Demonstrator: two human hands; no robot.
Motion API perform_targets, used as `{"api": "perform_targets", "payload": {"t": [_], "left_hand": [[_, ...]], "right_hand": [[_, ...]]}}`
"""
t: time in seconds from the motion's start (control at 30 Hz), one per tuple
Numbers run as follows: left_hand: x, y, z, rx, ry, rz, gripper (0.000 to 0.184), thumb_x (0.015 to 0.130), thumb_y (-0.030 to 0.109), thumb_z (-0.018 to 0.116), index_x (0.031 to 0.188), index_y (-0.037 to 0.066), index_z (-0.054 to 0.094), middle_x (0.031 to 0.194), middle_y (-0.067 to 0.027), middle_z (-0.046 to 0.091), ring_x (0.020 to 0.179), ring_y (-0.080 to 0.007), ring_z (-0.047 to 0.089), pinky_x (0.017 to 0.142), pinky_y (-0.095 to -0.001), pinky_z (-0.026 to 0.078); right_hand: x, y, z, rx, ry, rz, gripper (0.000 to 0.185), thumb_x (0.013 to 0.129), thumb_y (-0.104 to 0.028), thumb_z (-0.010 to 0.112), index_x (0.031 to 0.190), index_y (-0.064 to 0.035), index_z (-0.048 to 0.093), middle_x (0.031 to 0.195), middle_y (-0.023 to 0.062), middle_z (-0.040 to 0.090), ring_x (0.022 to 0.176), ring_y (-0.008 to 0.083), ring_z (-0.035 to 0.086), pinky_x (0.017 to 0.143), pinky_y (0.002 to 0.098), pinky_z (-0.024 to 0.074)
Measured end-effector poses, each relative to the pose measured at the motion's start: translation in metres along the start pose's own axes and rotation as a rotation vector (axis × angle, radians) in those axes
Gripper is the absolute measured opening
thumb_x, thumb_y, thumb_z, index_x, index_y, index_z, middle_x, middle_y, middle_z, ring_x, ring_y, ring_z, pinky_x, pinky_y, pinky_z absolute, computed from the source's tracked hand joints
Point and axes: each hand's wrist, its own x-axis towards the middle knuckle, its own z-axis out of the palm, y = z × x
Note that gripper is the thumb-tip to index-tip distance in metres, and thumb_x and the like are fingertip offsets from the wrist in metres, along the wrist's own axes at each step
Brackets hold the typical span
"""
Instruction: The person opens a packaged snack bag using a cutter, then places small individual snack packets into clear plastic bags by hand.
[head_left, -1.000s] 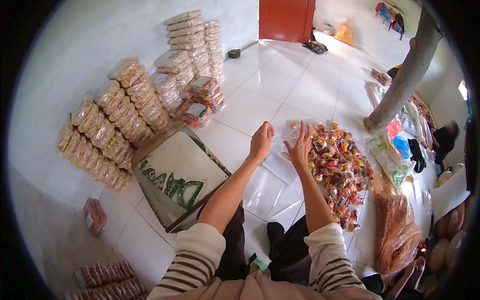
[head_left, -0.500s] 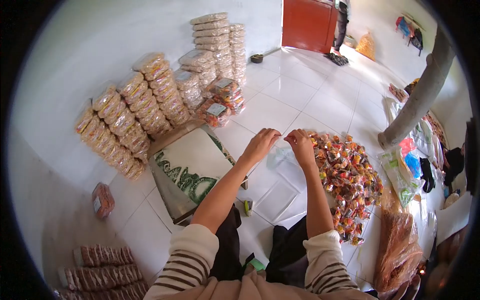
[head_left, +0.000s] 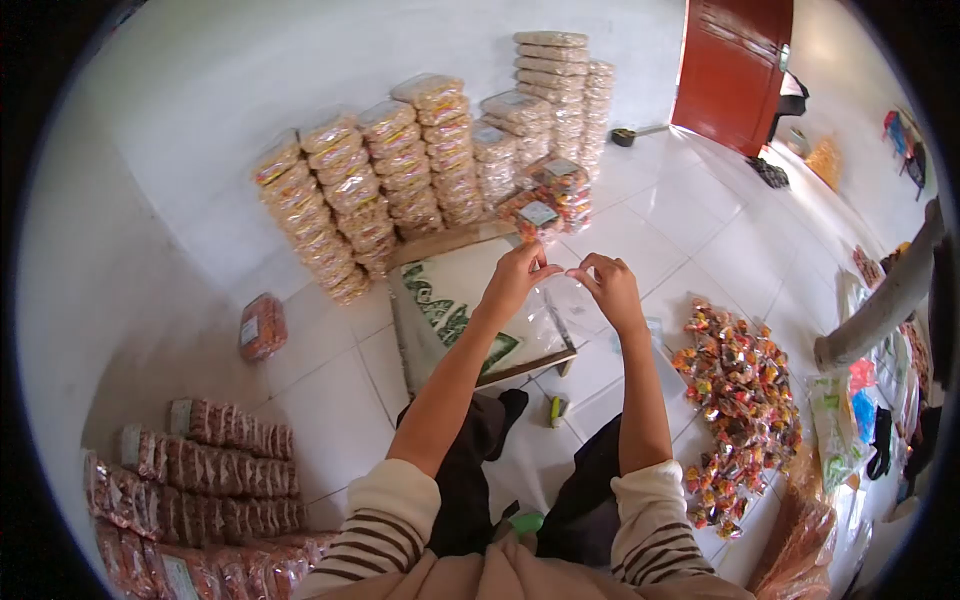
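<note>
Tiled floor [head_left: 700, 220], pale wall [head_left: 190, 160], stacked packets [head_left: 352, 185], low table [head_left: 470, 280], left hand [head_left: 514, 279] and right hand [head_left: 613, 292] pinching a clear bag [head_left: 573, 304]

Both arms [head_left: 446, 392] reach forward, left hand [head_left: 517, 280] and right hand [head_left: 612, 290] close together (pinched, thumbs nearly meeting).

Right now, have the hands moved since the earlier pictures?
Yes, toward the low table: the left hand now shows over its edge, the right hand just beside it, both farther from the colourful pile.
</note>
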Motion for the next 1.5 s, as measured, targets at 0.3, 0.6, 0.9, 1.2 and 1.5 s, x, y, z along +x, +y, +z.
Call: {"api": "perform_targets", "payload": {"t": [0.3, 0.6, 0.9, 1.2, 1.5], "left_hand": [[-0.018, -0.044, -0.081, 0.12, -0.074, -0.081, 0.03, 0.064, 0.021, 0.074, 0.071, 0.004, 0.05, 0.066, -0.0086, 0.045, 0.055, -0.0202, 0.044, 0.051, -0.0325, 0.036], [-0.048, -0.079, -0.107, 0.353, 0.283, -0.292, 0.018, 0.078, -0.007, 0.045, 0.087, 0.006, 0.054, 0.081, -0.009, 0.045, 0.072, -0.0244, 0.052, 0.063, -0.0362, 0.041], [-0.046, -0.079, -0.146, 0.278, 0.345, 0.125, 0.032, 0.078, -0.012, 0.036, 0.1, 0.005, 0.051, 0.115, -0.0117, 0.046, 0.108, -0.0291, 0.046, 0.095, -0.0374, 0.035], [-0.143, -0.204, -0.073, 0.534, -0.307, -0.053, 0.047, 0.076, -0.008, 0.04, 0.122, 0.004, 0.038, 0.135, -0.0153, 0.025, 0.128, -0.0293, 0.021, 0.105, -0.0458, 0.018], [-0.195, -0.243, -0.021, 0.895, -1.191, -0.402, 0.051, 0.088, 0.031, 0.039, 0.133, 0.012, 0.026, 0.142, -0.0121, 0.01, 0.129, -0.0343, 0.012, 0.103, -0.0531, 0.016]], "right_hand": [[0.026, -0.021, 0.069, 0.02, -0.113, -0.005, 0.01, 0.076, -0.016, 0.059, 0.081, -0.0074, 0.061, 0.074, 0.0087, 0.054, 0.071, 0.0278, 0.056, 0.06, 0.0367, 0.0443], [0.04, -0.019, 0.096, -0.019, 0.025, 0.112, 0.011, 0.077, -0.005, 0.052, 0.084, -0.0091, 0.061, 0.081, 0.0088, 0.053, 0.076, 0.0279, 0.055, 0.061, 0.0397, 0.0458], [0.051, -0.063, 0.136, 0.287, 0.278, -0.032, 0.034, 0.062, 0.019, 0.038, 0.087, -0.0015, 0.05, 0.098, 0.0153, 0.049, 0.107, 0.0301, 0.047, 0.082, 0.0361, 0.0432], [-0.042, 0.03, 0.211, 0.176, -0.153, 0.012, 0.025, 0.068, 0.013, 0.038, 0.088, -0.001, 0.043, 0.122, 0.0204, 0.038, 0.111, 0.0357, 0.041, 0.089, 0.0396, 0.0387], [-0.108, 0.085, 0.264, 0.099, -0.427, 0.058, 0.03, 0.073, 0.007, 0.042, 0.1, -0.0043, 0.045, 0.115, 0.0173, 0.042, 0.118, 0.0337, 0.033, 0.095, 0.0418, 0.033]]}}
